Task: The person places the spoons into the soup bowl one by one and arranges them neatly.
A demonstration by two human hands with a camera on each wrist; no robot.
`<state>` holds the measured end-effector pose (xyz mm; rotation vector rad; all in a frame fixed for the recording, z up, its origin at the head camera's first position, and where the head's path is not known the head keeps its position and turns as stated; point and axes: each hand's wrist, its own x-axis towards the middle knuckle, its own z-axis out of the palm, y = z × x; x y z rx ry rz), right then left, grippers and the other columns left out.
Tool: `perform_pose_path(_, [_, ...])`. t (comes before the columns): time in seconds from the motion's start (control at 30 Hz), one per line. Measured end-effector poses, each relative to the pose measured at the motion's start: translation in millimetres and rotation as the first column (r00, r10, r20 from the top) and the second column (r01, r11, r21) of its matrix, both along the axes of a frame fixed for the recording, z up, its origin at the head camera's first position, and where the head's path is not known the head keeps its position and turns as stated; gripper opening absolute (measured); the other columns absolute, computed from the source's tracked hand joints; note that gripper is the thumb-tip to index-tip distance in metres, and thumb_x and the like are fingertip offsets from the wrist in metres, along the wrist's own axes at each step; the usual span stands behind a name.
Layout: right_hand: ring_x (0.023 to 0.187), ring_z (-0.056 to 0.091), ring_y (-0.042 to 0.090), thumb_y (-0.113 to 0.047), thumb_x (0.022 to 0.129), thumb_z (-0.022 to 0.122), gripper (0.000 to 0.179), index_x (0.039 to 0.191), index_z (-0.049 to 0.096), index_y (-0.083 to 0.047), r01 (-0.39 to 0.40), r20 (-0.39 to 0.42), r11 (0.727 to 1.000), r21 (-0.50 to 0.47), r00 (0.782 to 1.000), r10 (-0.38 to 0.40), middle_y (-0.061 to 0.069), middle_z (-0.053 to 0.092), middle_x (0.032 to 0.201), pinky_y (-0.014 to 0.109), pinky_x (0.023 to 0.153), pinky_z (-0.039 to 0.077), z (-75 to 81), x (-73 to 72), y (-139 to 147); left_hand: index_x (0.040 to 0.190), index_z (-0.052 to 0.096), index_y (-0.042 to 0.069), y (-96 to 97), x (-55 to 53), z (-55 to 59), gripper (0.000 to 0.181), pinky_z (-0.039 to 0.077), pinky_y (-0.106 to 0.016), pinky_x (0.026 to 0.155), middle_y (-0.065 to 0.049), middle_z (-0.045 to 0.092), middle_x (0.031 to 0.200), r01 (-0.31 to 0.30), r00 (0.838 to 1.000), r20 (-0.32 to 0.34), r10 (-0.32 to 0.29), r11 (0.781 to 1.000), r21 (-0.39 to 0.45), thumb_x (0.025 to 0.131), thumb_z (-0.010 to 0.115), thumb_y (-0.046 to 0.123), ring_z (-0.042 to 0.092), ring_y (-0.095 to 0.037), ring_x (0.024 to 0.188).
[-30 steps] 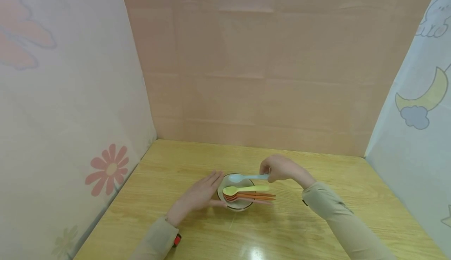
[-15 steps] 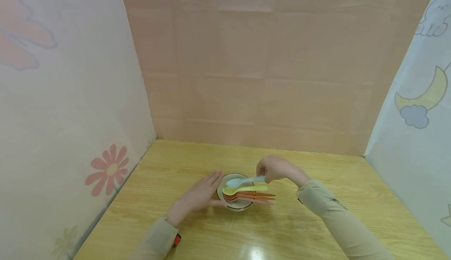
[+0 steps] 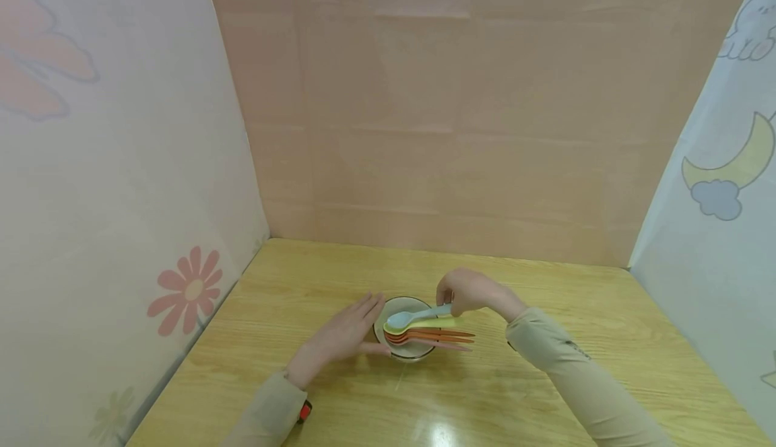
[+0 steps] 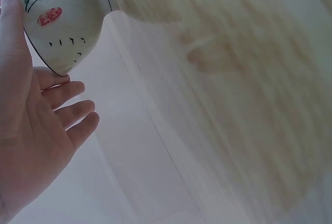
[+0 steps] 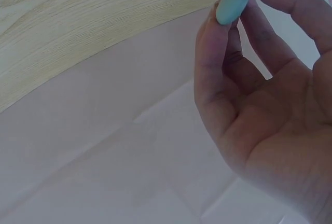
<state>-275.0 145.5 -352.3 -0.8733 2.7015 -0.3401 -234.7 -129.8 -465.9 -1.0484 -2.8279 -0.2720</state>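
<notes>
My right hand pinches the handle end of a light blue spoon, its fingertips just right of the bowl. In the right wrist view, thumb and fingers close on the rounded handle end. The spoon's head lies over the head of a yellow spoon in a small dark-rimmed white bowl. Orange utensils and a pink handle lean there too; their heads are partly hidden. Straight, spread fingers of my left hand touch the bowl's left side, thumb in front. Painted leaves decorate the bowl.
All stands on a yellow wood-grain table. A plain tan backdrop rises behind it. Printed white panels flank it, the left one with flowers, the right one with a moon.
The right hand has moved slightly left and brought the blue spoon from the bowl's far side toward me, onto the yellow spoon. The left hand and the bowl have stayed in place.
</notes>
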Motion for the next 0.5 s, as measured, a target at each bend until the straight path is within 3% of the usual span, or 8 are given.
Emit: perform_pose_path(0.5, [0.075, 0.06, 0.01, 0.015, 0.07, 0.066, 0.027, 0.087, 0.075, -0.004, -0.023, 0.004, 1.0, -0.007, 1.0, 0.023, 0.005, 0.073, 0.086, 0.024, 0.064, 0.053, -1.9, 1.4, -6.6, 0.154, 0.03, -0.002, 1.0, -1.6, -1.4, 0.1, 0.039, -0.048, 0.118, -0.018, 0.032, 0.161, -0.008, 1.0, -0.002, 0.008, 1.0, -0.011, 0.088, 0.053, 0.069, 0.033, -0.039, 0.148])
